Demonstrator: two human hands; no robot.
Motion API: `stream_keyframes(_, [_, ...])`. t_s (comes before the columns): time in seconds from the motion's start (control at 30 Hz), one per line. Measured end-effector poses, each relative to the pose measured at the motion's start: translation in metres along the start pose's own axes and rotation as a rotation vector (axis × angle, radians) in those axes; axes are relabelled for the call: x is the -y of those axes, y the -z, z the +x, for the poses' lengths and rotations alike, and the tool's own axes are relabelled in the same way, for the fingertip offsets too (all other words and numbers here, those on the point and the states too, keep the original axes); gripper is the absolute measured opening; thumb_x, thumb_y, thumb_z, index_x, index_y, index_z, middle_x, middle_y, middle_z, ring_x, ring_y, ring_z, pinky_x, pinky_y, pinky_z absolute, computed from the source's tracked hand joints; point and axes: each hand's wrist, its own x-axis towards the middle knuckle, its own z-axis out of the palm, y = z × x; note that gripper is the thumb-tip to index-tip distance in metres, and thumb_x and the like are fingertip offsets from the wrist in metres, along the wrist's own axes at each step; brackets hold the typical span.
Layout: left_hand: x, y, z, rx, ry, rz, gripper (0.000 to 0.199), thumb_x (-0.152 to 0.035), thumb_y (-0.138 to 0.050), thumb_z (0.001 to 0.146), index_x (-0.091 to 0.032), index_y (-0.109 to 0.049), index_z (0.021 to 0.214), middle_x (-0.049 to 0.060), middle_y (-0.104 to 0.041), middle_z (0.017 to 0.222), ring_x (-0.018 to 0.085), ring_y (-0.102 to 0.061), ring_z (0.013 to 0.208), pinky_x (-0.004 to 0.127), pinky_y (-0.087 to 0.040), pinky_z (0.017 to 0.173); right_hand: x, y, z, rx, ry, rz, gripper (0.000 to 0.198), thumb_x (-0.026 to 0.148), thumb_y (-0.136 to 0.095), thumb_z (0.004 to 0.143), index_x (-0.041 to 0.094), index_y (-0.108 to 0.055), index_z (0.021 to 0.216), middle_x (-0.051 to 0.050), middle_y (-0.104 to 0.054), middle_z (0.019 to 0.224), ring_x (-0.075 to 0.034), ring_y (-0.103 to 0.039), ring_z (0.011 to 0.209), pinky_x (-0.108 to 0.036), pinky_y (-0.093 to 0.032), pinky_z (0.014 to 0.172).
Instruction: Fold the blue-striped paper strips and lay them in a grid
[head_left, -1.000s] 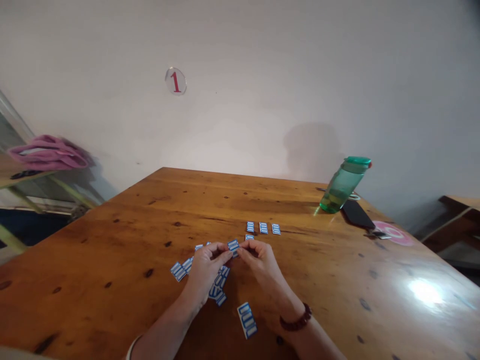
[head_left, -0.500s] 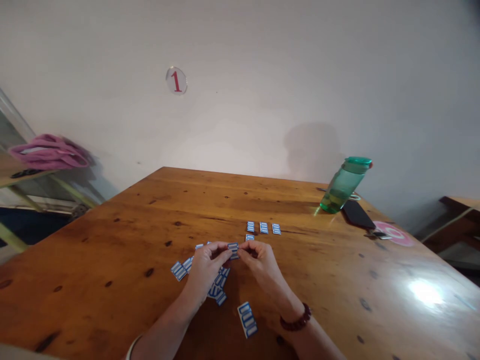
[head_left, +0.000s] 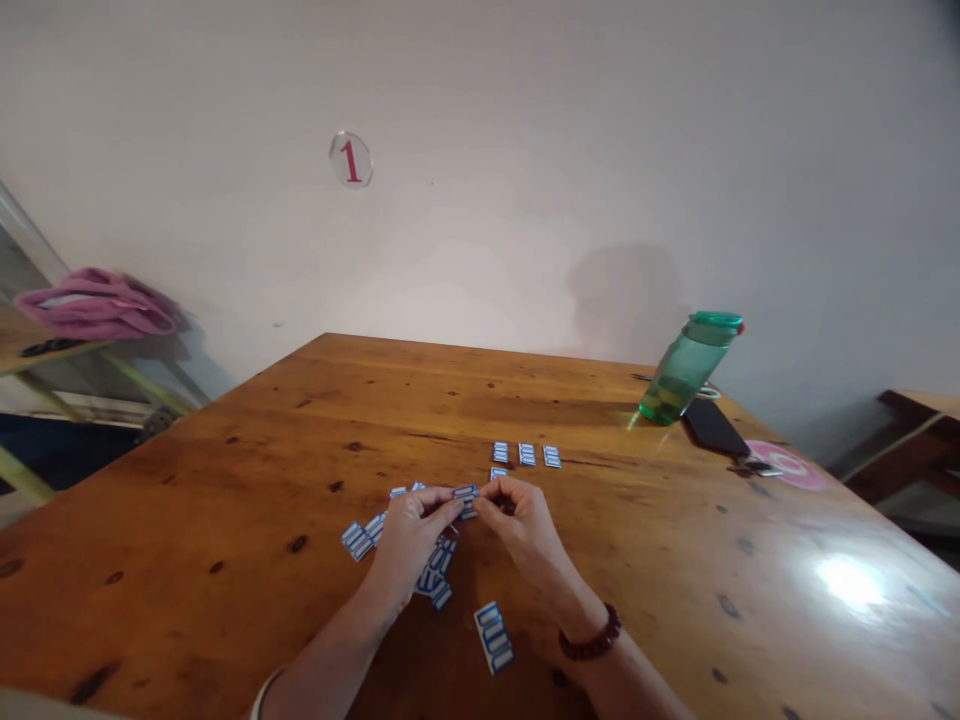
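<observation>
Between the fingertips of both hands is a small blue-and-white label sheet (head_left: pixel 466 492), marked with blue-edged rectangles. My left hand (head_left: pixel 407 535) pinches its left side, thumb against fingers. On the right side my right hand (head_left: pixel 529 525) pinches it too. Partly hidden under my left hand lies a loose pile of similar sheets (head_left: pixel 435 577), and another sheet (head_left: pixel 357 541) sticks out to its left. One larger-looking sheet (head_left: pixel 494 638) lies alone between my forearms. Beyond my hands, three sheets (head_left: pixel 526 455) lie in a row, with another sheet (head_left: pixel 498 473) just below, partly covered by my right hand.
A green water bottle (head_left: pixel 690 370) stands at the back right of the wooden table (head_left: pixel 247 480). Beside it lie a dark phone (head_left: pixel 715 428), keys (head_left: pixel 756 466) and a pink round sticker (head_left: pixel 799 468). A pink cloth (head_left: pixel 101 304) rests on a neighbouring surface at left.
The held sheet has tilted slightly, and the right fingers have shifted a little across it. Both hands stay in nearly the same place; the lying sheets have not moved.
</observation>
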Motion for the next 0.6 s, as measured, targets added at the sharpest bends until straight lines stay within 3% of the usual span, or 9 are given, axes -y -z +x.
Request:
stream_keyframes(0.17, [0.001, 0.0014, 0.0004, -0.02, -0.003, 0.008, 0.015, -0.029, -0.063, 0.061, -0.015, -0.068, 0.058, 0.001, -0.062, 0.053, 0.013, -0.052, 0.05, 0.022, -0.041, 0.05, 0.0003, 0.0007, 0.0002, 0.057, 0.0, 0.034, 0.016, 0.029, -0.056, 0.069, 0.015, -0.062, 0.063, 0.0, -0.056, 0.056, -0.011, -0.044, 0.053, -0.023, -0.034, 0.052])
stream_keyframes(0.6, [0.0025, -0.0001, 0.0004, 0.011, 0.027, -0.02, 0.016, -0.031, -0.063, 0.061, -0.016, -0.067, 0.055, -0.001, -0.06, 0.052, 0.012, -0.052, 0.052, 0.022, -0.039, 0.051, -0.0018, -0.0001, -0.0002, -0.009, 0.027, -0.046, 0.015, 0.027, -0.056, 0.067, 0.016, -0.055, 0.056, 0.004, -0.048, 0.049, -0.008, -0.037, 0.047, -0.021, -0.029, 0.045])
